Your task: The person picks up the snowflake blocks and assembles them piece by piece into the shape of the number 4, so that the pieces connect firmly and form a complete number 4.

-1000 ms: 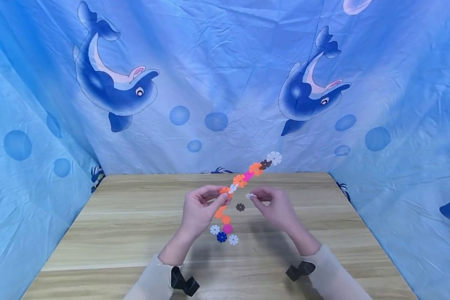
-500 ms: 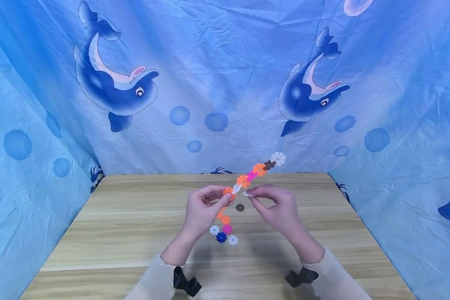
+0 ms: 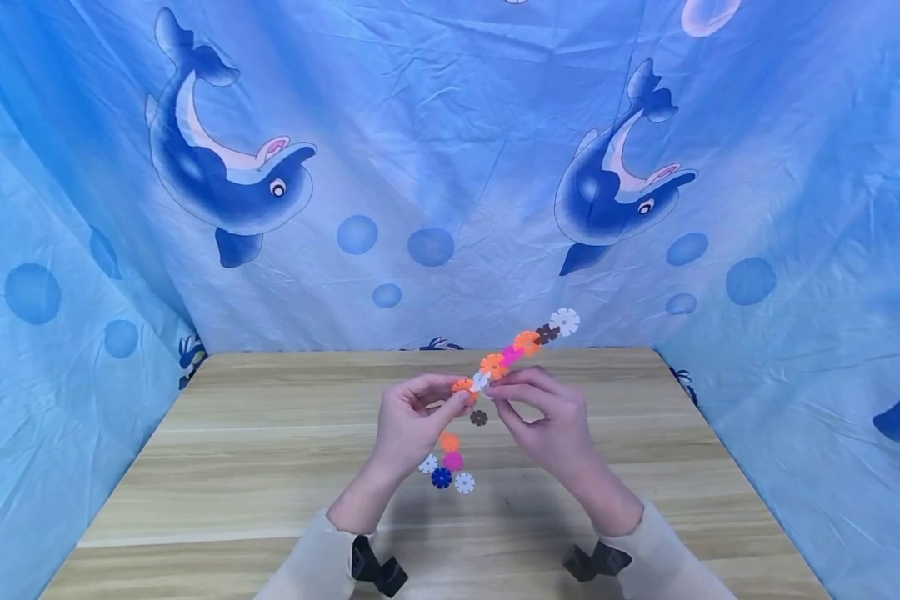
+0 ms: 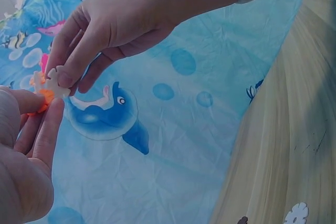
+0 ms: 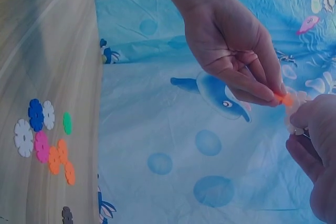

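Observation:
My left hand (image 3: pixel 414 421) pinches an orange notched plastic disc (image 3: pixel 462 387) at the near end of a chain of interlocking snowflake discs. The chain slants up and right above the table, through a white disc (image 3: pixel 481 381), orange discs (image 3: pixel 527 342), a pink one (image 3: pixel 512 356) and a brown one (image 3: pixel 547 334), to a white disc (image 3: pixel 565 322) at the tip. Between thumb and fingers, my right hand (image 3: pixel 546 412) pinches another white disc (image 4: pixel 56 84) right at the held end. Whether that disc is slotted in cannot be told.
On the wooden table (image 3: pixel 270 467) below lie loose discs: brown (image 3: pixel 478 417), orange (image 3: pixel 449 442), pink (image 3: pixel 453 461), blue (image 3: pixel 441 477) and two white (image 3: pixel 464 482). The right wrist view adds a green disc (image 5: pixel 67 123). A blue dolphin-print cloth (image 3: pixel 450 167) hangs behind.
My right hand has brought its white disc leftward until it meets the chain. The left hand and chain have shifted slightly right, still gripped at the orange disc.

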Demonstrator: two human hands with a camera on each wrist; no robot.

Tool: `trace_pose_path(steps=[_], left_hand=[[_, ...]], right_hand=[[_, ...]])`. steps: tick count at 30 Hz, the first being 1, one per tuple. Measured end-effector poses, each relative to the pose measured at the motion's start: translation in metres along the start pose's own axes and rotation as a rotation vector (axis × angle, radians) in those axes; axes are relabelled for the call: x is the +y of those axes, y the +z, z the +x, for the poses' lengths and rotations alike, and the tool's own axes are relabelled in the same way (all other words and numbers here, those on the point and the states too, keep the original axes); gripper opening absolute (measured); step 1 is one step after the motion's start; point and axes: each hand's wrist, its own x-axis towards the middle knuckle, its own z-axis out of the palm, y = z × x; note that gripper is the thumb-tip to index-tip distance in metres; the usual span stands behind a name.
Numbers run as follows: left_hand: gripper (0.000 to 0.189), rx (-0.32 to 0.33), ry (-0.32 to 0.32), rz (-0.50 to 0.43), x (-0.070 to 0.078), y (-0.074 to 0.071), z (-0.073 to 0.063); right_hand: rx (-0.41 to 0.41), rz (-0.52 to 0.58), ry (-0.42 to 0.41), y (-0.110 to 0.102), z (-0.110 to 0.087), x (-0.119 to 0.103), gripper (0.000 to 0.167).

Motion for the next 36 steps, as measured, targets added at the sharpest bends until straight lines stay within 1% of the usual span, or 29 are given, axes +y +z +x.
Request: trace_pose_path(steps=[7, 9, 13, 14, 17, 20, 24, 27, 31, 36], left_hand=[[0.021, 0.002, 0.0, -0.008, -0.0005, 0.0018, 0.0001], [0.021, 0.003, -0.004, -0.004, -0.0004, 0.0021, -0.0001], [0.021, 0.0, -0.007, 0.018, 0.0002, 0.002, -0.0007], [0.02, -0.002, -0.006, 0.026, 0.0003, 0.0019, -0.0007], [0.02, -0.012, -0.009, 0.048, 0.0004, 0.0008, -0.0002], [0.02, -0.027, -0.014, 0.055, 0.0012, -0.0007, -0.0008], [0.019, -0.038, -0.019, 0.058, 0.0044, -0.0035, -0.0039], [0.019, -0.04, -0.002, 0.057, 0.006, -0.0046, -0.0048], [0.02, -0.043, 0.032, 0.031, 0.0053, -0.0046, -0.0038], [0.021, -0.035, 0.05, -0.002, 0.0013, -0.0052, -0.0027]], right_hand=[[0.018, 0.0, -0.065, 0.0006, 0.0007, -0.0016, 0.025], [0.021, 0.001, -0.083, 0.0008, 0.0001, -0.0014, 0.025], [0.04, 0.012, -0.12, 0.0016, -0.0014, -0.0001, 0.007], [0.044, 0.015, -0.125, 0.0017, -0.0019, 0.0001, 0.005], [0.05, 0.015, -0.134, 0.0013, -0.0031, 0.0007, 0.016], [0.044, 0.007, -0.152, 0.0006, -0.0039, 0.0009, 0.019], [0.03, -0.004, -0.206, 0.0015, -0.0033, 0.0004, 0.019], [0.035, -0.005, -0.231, 0.0027, -0.0016, -0.0003, 0.018], [0.053, -0.003, -0.236, 0.0044, 0.0003, -0.0009, 0.017], [0.044, -0.03, -0.22, 0.0057, 0.001, -0.0007, 0.017]])
